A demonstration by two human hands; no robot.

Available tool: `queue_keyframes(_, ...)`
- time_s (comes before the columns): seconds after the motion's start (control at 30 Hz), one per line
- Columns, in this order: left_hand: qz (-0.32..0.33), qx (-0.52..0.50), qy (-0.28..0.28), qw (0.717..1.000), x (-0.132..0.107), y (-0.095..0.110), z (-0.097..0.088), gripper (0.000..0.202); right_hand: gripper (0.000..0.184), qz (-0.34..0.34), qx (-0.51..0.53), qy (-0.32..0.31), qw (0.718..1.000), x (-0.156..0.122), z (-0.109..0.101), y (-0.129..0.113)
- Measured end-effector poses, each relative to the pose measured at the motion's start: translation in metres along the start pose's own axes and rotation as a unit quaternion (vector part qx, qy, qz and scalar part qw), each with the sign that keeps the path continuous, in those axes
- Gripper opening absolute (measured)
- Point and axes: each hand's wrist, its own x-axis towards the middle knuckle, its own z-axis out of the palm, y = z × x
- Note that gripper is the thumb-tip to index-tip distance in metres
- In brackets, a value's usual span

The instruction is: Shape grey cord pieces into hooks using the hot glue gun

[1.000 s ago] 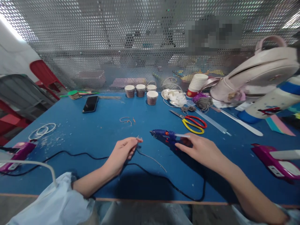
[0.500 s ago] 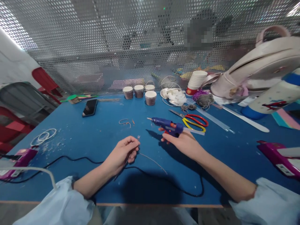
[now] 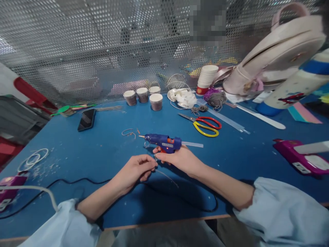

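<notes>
My right hand [image 3: 180,158] is wrapped round the handle of a blue glue gun [image 3: 161,140], its nozzle toward the left. A clear glue stick [image 3: 192,144] sticks out of its back end, and a small red light glows on its side. Close beside it, my left hand [image 3: 140,168] pinches a thin grey cord [image 3: 167,176], whose loose end trails right over the table. The cord's short upper tip shows between the two hands. Beyond the nozzle lie a curled piece of cord [image 3: 128,132] and a small orange bit [image 3: 138,131].
Scissors [image 3: 205,126] with red and yellow handles lie behind the glue gun. Small white-topped cups [image 3: 156,102], stacked paper cups [image 3: 207,80] and grey yarn [image 3: 216,100] stand along the back. A phone [image 3: 86,120] lies left. Purple power strips [image 3: 303,156] flank both sides; a black cable [image 3: 74,180] crosses the front.
My right hand has brought the glue gun left, close to my left hand. My left hand keeps its pinch on the cord. The whole view has shifted slightly.
</notes>
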Motion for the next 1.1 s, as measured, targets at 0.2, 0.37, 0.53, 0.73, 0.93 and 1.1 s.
queue_keyframes(0.2, -0.004, 0.015, 0.006, 1.0, -0.002, -0.001, 0.002, 0.022, 0.005, -0.03, -0.051, 0.014, 0.998, 0.003, -0.007, 0.002)
queue_keyframes(0.37, 0.004, 0.028, 0.029, 0.999, -0.006, 0.002, -0.001, 0.018, 0.006, -0.053, -0.091, 0.024, 0.994, 0.003, -0.009, 0.001)
queue_keyframes(0.53, 0.014, 0.014, 0.013, 1.0, -0.01, 0.003, -0.005, 0.016, 0.009, -0.018, 0.015, -0.021, 1.0, 0.0, -0.009, -0.002)
queue_keyframes(0.73, 0.033, 0.027, 0.002, 0.999, -0.013, 0.001, -0.007, 0.015, 0.019, 0.068, 0.191, -0.117, 0.972, 0.0, -0.01, 0.0)
queue_keyframes(0.93, 0.07, 0.099, 0.053, 0.991, -0.012, -0.002, -0.004, 0.019, 0.019, 0.032, 0.12, -0.048, 0.991, 0.004, -0.012, 0.003)
queue_keyframes(1.1, 0.076, 0.104, 0.109, 0.986, -0.009, -0.002, -0.003, 0.022, 0.022, -0.023, -0.086, 0.054, 0.995, -0.002, -0.022, -0.005)
